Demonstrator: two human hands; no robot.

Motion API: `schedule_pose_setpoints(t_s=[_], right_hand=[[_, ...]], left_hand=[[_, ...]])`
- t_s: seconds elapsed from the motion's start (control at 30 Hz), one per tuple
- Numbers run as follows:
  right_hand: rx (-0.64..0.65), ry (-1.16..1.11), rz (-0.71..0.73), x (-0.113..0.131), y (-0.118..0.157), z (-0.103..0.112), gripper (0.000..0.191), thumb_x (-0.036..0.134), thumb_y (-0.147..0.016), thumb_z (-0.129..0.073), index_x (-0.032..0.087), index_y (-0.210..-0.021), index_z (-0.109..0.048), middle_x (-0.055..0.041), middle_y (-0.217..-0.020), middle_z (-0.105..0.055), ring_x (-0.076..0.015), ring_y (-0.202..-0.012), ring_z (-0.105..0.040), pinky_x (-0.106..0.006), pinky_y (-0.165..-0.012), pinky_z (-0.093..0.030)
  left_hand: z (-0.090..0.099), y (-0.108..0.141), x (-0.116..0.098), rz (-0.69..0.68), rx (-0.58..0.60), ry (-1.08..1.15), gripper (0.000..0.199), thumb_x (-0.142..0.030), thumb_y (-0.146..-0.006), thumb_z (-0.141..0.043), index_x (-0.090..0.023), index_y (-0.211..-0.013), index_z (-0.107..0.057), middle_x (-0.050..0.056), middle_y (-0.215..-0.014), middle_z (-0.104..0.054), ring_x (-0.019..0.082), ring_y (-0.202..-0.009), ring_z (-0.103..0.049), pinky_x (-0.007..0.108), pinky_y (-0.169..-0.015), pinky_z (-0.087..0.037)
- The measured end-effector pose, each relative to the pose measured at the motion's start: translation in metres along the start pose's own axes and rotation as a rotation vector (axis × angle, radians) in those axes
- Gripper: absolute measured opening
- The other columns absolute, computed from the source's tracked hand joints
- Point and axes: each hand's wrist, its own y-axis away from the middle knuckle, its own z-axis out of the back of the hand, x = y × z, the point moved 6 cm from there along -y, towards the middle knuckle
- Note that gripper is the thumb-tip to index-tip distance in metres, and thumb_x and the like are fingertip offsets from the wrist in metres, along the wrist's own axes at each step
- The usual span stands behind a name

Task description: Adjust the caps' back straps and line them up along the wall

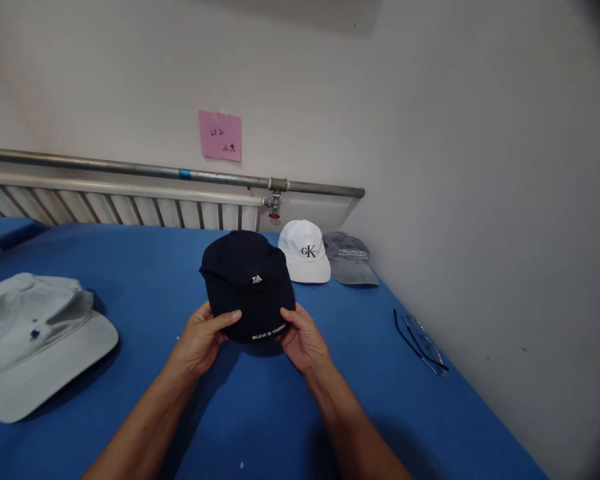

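Note:
A dark navy baseball cap (245, 270), with small white letters on its front and white lettering along the brim edge, is held up over the blue surface. My left hand (203, 339) grips the left side of its brim, thumb on top and fingers underneath. On the brim's right side, my right hand (303, 335) pinches in the same way. Just behind it to the right sits a white cap (305, 250) with dark letters. A grey cap (351, 257) stands beside the white one, close to the wall.
The blue table (145, 273) meets the wall on the right. Folded eyeglasses (421, 341) lie near that edge. A pale cap (45, 340) rests at the left. Along the back run a metal pipe (130, 165) and a white radiator (165, 213), below a pink note (220, 136).

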Motion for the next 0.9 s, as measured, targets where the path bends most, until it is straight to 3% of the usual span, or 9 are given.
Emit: schedule_pose_setpoints(t_s=[0.47, 0.67, 0.77, 0.9], right_hand=[[-0.066, 0.076, 0.119, 0.002, -0.001, 0.003, 0.027, 0.019, -0.057, -0.078, 0.020, -0.078, -0.062, 0.0046, -0.065, -0.066, -0.0112, -0.052, -0.057, -0.020, -0.041, -0.041], [-0.036, 0.046, 0.058, 0.001, 0.002, -0.003, 0.026, 0.021, -0.059, -0.079, 0.019, -0.080, -0.063, 0.0045, -0.067, -0.067, -0.0103, -0.050, -0.056, -0.020, -0.038, -0.040], [-0.009, 0.033, 0.024, 0.000, 0.004, -0.006, 0.026, 0.023, -0.059, -0.079, 0.019, -0.078, -0.063, 0.0048, -0.063, -0.065, -0.0104, -0.047, -0.055, -0.020, -0.036, -0.040], [0.008, 0.001, -0.025, -0.006, 0.005, -0.009, 0.023, 0.028, -0.061, -0.079, 0.020, -0.068, -0.058, 0.0056, -0.056, -0.062, -0.0115, -0.045, -0.054, -0.021, -0.034, -0.038]], left_hand=[[0.006, -0.005, 0.002, -0.037, -0.047, -0.024, 0.041, -0.012, -0.046, -0.089, -0.013, -0.082, -0.070, 0.002, -0.076, -0.073, 0.013, -0.062, -0.066, 0.019, -0.054, -0.053], [0.005, -0.010, 0.007, 0.099, 0.080, 0.070, 0.025, -0.008, -0.065, -0.078, -0.012, -0.089, -0.071, 0.008, -0.088, -0.075, 0.019, -0.072, -0.070, 0.028, -0.064, -0.060], [0.009, -0.012, -0.001, 0.078, 0.062, 0.162, 0.018, -0.005, -0.076, -0.066, -0.012, -0.092, -0.071, 0.009, -0.091, -0.075, 0.020, -0.078, -0.072, 0.030, -0.071, -0.061], [0.014, -0.013, -0.011, 0.040, -0.005, 0.262, 0.022, -0.002, -0.084, -0.054, -0.014, -0.092, -0.071, 0.008, -0.086, -0.076, 0.018, -0.076, -0.073, 0.028, -0.074, -0.061]])
